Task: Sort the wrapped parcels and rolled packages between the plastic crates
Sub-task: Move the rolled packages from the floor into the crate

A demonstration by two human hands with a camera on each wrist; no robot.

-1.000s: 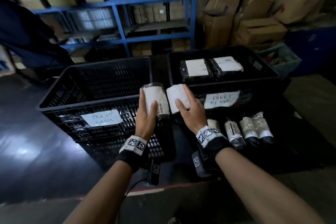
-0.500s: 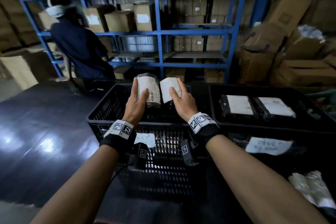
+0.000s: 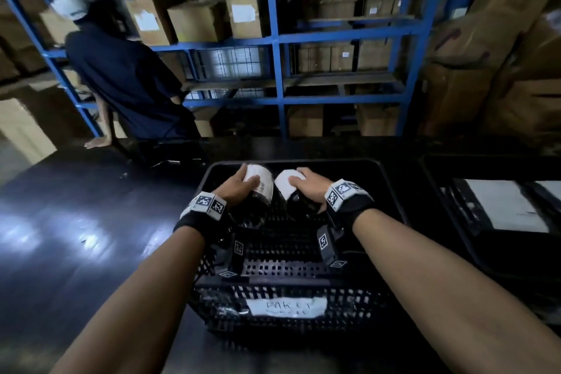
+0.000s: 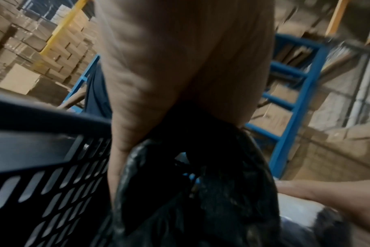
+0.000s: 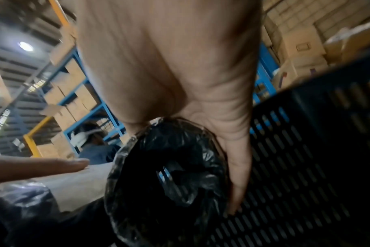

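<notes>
Both hands reach down inside the left black plastic crate (image 3: 391,191), whose front carries a handwritten paper label (image 3: 287,307). My left hand (image 3: 239,188) grips a rolled package (image 3: 259,184) in black plastic with a white label, its dark crinkled end (image 4: 201,192) filling the left wrist view. My right hand (image 3: 306,184) grips a second rolled package (image 3: 285,187), black wrap (image 5: 169,175) close to the slotted crate wall (image 5: 296,167). The two rolls sit side by side, almost touching, low in the crate.
A second black crate (image 3: 440,191) at the right holds flat wrapped parcels with white labels (image 3: 501,206). A person in dark clothing (image 3: 127,82) stands at the far left by blue shelving (image 3: 273,39) stacked with cardboard boxes. The dark tabletop (image 3: 76,237) stretches left.
Both hands carried their rolls forward over the left crate and lowered them inside it. My view shifted left, so the right crate now sits at the frame's edge.
</notes>
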